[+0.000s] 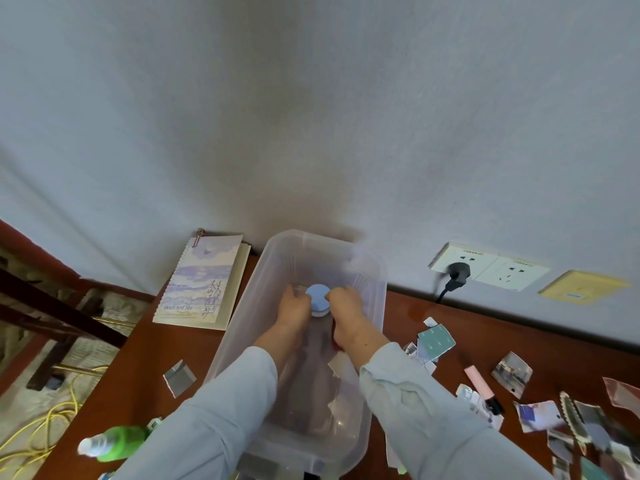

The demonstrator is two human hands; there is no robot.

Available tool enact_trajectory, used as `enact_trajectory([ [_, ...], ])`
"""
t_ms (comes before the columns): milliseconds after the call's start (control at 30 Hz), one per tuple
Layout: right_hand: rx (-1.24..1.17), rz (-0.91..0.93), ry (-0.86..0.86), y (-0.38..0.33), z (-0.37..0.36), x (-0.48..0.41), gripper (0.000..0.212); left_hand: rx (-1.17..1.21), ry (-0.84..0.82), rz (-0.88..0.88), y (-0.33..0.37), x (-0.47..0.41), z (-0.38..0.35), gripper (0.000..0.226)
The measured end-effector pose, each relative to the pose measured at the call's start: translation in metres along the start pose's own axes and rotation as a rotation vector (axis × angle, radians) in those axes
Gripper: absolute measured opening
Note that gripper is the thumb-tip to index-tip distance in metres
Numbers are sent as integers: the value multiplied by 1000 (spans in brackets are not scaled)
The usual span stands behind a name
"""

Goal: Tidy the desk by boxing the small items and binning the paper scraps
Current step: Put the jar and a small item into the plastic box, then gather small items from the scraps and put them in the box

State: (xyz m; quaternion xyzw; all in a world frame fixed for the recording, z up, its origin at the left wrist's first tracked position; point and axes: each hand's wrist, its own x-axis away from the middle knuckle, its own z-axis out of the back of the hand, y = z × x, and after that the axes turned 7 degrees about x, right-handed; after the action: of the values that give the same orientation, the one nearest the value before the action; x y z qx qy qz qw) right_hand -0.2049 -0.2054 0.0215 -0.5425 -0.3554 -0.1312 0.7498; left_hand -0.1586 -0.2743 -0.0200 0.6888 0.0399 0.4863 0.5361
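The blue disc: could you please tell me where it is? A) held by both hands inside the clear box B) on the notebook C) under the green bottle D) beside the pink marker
A: the left hand and right hand pinch the disc inside the box.

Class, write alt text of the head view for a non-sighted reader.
The left hand and right hand hold a round blue item inside a clear plastic box on a desk. Paper scraps lie right of it, a notebook left.
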Motion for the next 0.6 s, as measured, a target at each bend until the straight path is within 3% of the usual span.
enact_trajectory([
  [67,-9,33,-36,-6,8,13,26,-9,-10,-9,4,7,4,36],
  [200,-33,232,-130,-15,34,54,42,150,-40,-31,30,56,13,47],
  [333,-106,383,-85,-15,79,105,36,289,-94,-103,44,112,11,30],
  [600,-107,381,45,38,147,160,25,234,-251,-196,30,218,-20,19],
])
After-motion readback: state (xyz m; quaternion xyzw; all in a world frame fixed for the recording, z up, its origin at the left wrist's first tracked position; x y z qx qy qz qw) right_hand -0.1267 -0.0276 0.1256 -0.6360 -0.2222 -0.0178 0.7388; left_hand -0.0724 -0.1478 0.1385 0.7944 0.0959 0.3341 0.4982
